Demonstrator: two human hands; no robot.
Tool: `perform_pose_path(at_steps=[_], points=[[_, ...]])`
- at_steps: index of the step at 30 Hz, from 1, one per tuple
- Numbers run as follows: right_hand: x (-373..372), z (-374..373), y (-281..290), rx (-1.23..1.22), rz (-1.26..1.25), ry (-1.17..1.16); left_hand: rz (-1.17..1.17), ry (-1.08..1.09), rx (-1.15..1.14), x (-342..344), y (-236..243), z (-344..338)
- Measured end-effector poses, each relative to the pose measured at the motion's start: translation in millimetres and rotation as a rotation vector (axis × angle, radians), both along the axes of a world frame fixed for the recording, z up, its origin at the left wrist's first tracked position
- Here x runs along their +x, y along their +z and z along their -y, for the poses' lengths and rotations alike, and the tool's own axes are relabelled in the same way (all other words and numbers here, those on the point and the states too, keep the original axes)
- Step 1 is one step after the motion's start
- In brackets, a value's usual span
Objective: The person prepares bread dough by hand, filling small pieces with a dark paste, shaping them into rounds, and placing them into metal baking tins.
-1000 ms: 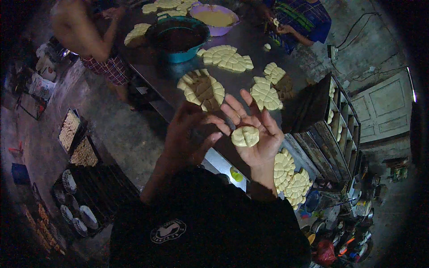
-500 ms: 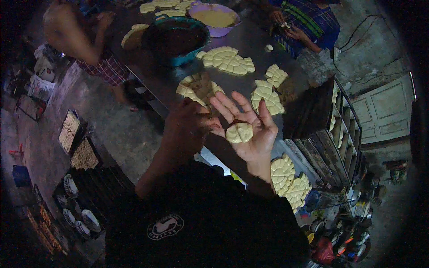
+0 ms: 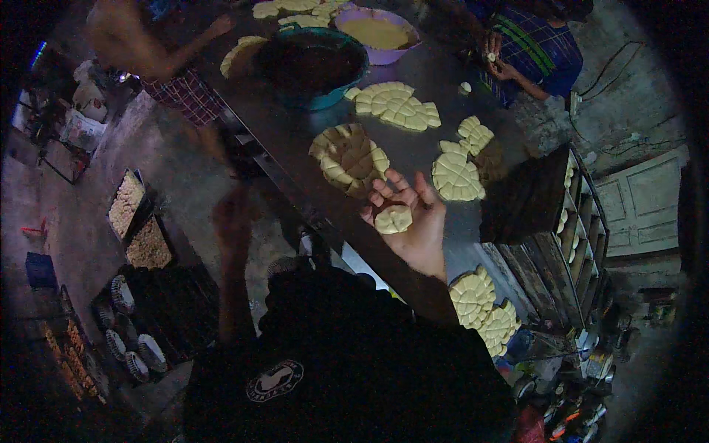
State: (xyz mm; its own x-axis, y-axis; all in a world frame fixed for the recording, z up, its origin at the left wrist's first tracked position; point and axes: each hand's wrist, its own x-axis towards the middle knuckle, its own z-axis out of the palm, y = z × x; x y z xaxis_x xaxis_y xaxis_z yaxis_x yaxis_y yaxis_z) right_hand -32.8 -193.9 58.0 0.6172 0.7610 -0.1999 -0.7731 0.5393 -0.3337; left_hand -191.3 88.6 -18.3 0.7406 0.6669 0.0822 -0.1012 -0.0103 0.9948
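A small pale piece of dough [image 3: 393, 219], flattened and creased, rests in the upturned palm of my right hand [image 3: 421, 232], whose fingers curl up around it. Just beyond the fingertips lies a round slab of dough cut into pieces [image 3: 351, 157] on the dark table. My left hand [image 3: 240, 210] hangs away to the left, beside the table edge. It is dark and smeared, so its fingers and anything in them cannot be made out. A teal basin [image 3: 353, 90] with a dark brown filling stands farther back.
A lavender basin [image 3: 415, 38] holds something pale yellow. More cut dough slabs [image 3: 458, 173] lie at the right. Two people work across the table, one with small dough in hand. A wooden rack [image 3: 583, 221] stands right; trays of small pale pieces [image 3: 148, 244] sit at left.
My left hand has pulled away from the dough in my right hand and dropped left, off the table. My right fingers have curled in more. The view has shifted slightly.
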Motion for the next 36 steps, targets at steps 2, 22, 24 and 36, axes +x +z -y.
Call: perform_pose_path(at_steps=[2,22,24,36], points=[[4,6,-24,-0.187,0.1,-0.022,-0.701,0.224,0.96,-42,-101,-49],[-57,67,49,-0.678,0.848,-0.541,0.149,-0.63,-0.075,64,90,204],[-53,65,54,-0.756,1.036,-0.591,0.196,-0.6,-0.212,73,113,208],[7,-30,54,-0.781,0.856,-0.563,0.601,-0.125,0.21,146,89,127]])
